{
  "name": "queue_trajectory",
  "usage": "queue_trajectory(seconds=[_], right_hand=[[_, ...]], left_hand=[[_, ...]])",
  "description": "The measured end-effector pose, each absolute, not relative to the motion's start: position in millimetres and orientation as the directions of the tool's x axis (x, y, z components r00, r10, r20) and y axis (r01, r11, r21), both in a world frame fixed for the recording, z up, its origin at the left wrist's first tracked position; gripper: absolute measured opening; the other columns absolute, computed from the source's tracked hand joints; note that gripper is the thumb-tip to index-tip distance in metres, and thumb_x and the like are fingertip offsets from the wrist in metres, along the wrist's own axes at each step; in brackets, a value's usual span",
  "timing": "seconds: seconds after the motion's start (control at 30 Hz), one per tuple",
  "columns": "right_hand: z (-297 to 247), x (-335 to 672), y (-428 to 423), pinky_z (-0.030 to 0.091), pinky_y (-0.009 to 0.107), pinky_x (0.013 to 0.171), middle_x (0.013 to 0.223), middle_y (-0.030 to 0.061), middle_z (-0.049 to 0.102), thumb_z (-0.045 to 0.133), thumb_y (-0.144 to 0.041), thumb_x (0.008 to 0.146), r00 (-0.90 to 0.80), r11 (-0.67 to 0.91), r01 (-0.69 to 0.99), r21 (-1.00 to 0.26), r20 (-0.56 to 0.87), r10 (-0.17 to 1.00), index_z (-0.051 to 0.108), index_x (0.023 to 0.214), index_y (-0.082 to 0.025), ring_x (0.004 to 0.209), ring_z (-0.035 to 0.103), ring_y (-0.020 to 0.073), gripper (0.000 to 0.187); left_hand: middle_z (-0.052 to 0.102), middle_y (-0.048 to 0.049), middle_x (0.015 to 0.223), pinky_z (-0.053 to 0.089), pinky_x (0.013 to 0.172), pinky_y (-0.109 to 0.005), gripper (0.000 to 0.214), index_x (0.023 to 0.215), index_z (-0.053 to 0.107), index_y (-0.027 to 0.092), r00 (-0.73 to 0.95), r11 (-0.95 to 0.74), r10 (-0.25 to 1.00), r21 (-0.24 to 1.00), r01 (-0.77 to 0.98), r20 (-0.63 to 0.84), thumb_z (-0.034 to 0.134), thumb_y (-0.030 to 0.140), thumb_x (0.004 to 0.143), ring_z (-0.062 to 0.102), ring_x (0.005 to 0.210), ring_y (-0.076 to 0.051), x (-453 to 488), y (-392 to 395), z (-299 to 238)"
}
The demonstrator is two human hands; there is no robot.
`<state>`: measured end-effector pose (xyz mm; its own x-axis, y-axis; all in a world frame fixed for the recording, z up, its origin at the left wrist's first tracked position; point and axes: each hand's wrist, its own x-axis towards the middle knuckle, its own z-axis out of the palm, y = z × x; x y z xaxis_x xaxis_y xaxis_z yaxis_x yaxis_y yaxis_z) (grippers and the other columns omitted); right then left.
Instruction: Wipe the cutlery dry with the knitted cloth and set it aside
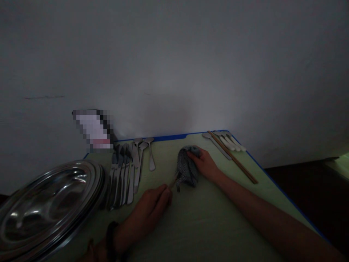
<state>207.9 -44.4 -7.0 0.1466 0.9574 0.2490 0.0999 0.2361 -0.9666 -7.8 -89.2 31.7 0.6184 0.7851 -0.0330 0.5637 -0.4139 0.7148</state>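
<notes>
My right hand (203,163) grips a dark patterned cloth (187,169) above the middle of the table, its fingers pressed into the fold. Lower and to the left, my left hand (156,203) is closed on the thin handle of a utensil (172,183). The utensil's far end disappears into the cloth, so its kind does not show. Left of my hands lies a row of table knives (120,178), with several metal spoons (149,154) beside them. To the right of the cloth are another spoon (216,145), wooden chopsticks (234,158) and several white-handled utensils (229,141).
Stacked shiny metal plates (51,203) take up the table's left side. A blurred-out upright object (94,129) leans at the back left against the grey wall (174,65). The light green table (218,222) has a blue edge, with dark floor to its right.
</notes>
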Motion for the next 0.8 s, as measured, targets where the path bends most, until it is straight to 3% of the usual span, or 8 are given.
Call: queue_trajectory(seconds=[0.17, 0.37, 0.53, 0.8], right_hand=[[-5.7, 202.1, -49.0, 0.035, 0.027, 0.057, 0.055, -0.0021, 0.055, 0.058, -0.046, 0.072, 0.317, 0.172, 0.067, -0.983, 0.184, 0.930, 0.057, 0.056, -0.020, 0.058, 0.046, 0.0150, 0.031], [-13.2, 177.9, -64.5, 0.041, 0.027, 0.062, 0.069, 0.0022, 0.063, 0.049, -0.055, 0.077, 0.415, 0.055, -0.248, -0.967, -0.055, 0.908, 0.061, 0.070, -0.018, 0.067, 0.055, 0.0166, 0.040], [-12.8, 168.8, -69.9, 0.044, 0.030, 0.074, 0.081, 0.0031, 0.067, 0.056, -0.048, 0.075, 0.342, 0.048, -0.349, -0.936, -0.080, 0.936, 0.064, 0.083, -0.018, 0.078, 0.060, 0.0180, 0.032], [-14.0, 190.3, -53.4, 0.041, 0.034, 0.088, 0.095, 0.0011, 0.066, 0.063, -0.027, 0.071, 0.130, 0.106, -0.301, -0.948, 0.069, 0.989, 0.063, 0.094, -0.023, 0.094, 0.057, 0.0178, 0.023]], left_hand=[[0.057, 0.0007, 0.060, 0.042, 0.055, -0.023, 0.039, 0.068, 0.054, 0.021, 0.613, -0.394, 0.790, 0.751, 0.529, -0.018, 0.031, 0.044, 0.089, 0.050, 0.055, -0.014, -8.2, -88.8, 33.7], [0.057, 0.0008, 0.061, 0.042, 0.056, -0.023, 0.040, 0.071, 0.054, 0.021, 0.678, -0.412, 0.733, 0.754, 0.511, -0.059, 0.027, 0.043, 0.091, 0.050, 0.056, -0.014, -9.0, -86.0, 31.8], [0.058, 0.0001, 0.068, 0.041, 0.059, -0.023, 0.036, 0.076, 0.053, 0.019, 0.696, -0.449, 0.715, 0.714, 0.538, -0.075, 0.026, 0.036, 0.093, 0.051, 0.059, -0.014, -9.6, -85.6, 28.5], [0.056, 0.0006, 0.062, 0.041, 0.056, -0.023, 0.041, 0.068, 0.054, 0.020, 0.658, -0.433, 0.752, 0.724, 0.537, -0.038, 0.027, 0.041, 0.091, 0.049, 0.056, -0.014, -8.3, -85.4, 34.9]])
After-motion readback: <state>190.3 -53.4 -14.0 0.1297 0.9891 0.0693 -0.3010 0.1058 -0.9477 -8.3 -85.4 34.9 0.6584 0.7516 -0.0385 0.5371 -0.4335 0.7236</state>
